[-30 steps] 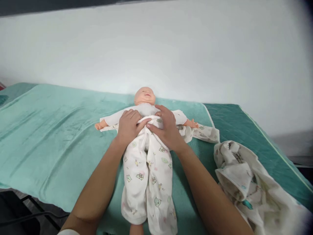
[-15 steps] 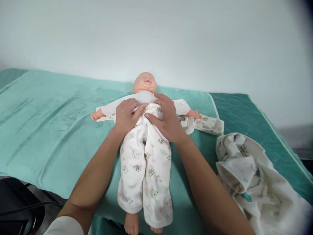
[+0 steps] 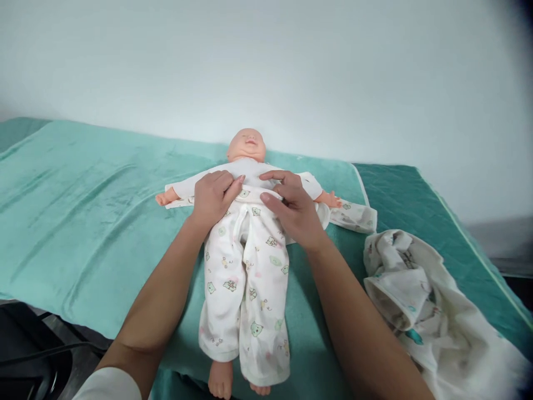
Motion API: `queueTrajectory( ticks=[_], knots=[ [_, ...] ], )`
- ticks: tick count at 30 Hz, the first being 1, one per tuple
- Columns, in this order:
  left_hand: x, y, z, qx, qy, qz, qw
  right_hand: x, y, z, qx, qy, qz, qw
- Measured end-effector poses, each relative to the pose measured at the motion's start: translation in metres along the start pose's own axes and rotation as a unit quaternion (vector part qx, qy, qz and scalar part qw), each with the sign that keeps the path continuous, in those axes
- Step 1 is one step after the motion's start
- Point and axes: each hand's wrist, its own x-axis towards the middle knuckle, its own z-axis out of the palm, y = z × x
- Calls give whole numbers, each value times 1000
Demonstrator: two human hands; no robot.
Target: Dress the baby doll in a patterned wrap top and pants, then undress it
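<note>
A baby doll (image 3: 247, 145) lies on its back, arms spread, its feet toward me. It wears a white long-sleeved top (image 3: 250, 168) and white printed trousers (image 3: 262, 278). At the waistband's left side my left hand (image 3: 213, 197) is closed, thumb against fingers, gripping the trousers. My right hand (image 3: 293, 208) is over the waist's right side, thumb and fingers apart, with nothing visibly pinched. Under the doll's body and arm lies a printed garment, its sleeve (image 3: 353, 215) showing on the right.
A light green blanket (image 3: 91, 222) covers the bed, over a darker green quilted cover (image 3: 400, 194). Crumpled white printed cloth (image 3: 433, 300) is heaped at the right. The wall rises behind the doll. A black object with a cable (image 3: 37, 350) is at lower left.
My right hand has come off the waistband and shifted slightly right, its thumb and fingers parting. My left hand has stayed at the waistband, its thumb a little farther left.
</note>
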Motion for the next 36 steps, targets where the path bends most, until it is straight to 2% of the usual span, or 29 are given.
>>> queueTrajectory(
  ticks=[3,6,10,12,16,18,24,31,36],
  knots=[
    [-1,-3,1,10,0,-9,1000,-7,0,-12,68,16,21,997],
    [-3,-7,2,22,1,-11,1000,-22,9,-22,110,69,87,988],
    [-6,-12,4,32,7,-15,999,-47,22,-26,84,130,185,971],
    [-7,-13,6,34,7,-19,999,-59,21,-23,54,105,201,972],
    [-8,-14,7,36,8,-36,999,-73,10,-12,-4,-25,179,984],
    [-7,-13,6,26,9,-43,999,-75,9,-9,-25,-57,168,984],
    [-20,10,-13,-34,18,-54,998,-72,22,-8,-80,-28,150,985],
    [-91,54,-53,-89,25,-107,990,-68,24,-1,-95,24,137,986],
    [-110,61,-56,-71,-1,-168,983,-67,22,-3,-79,9,124,989]
  ],
)
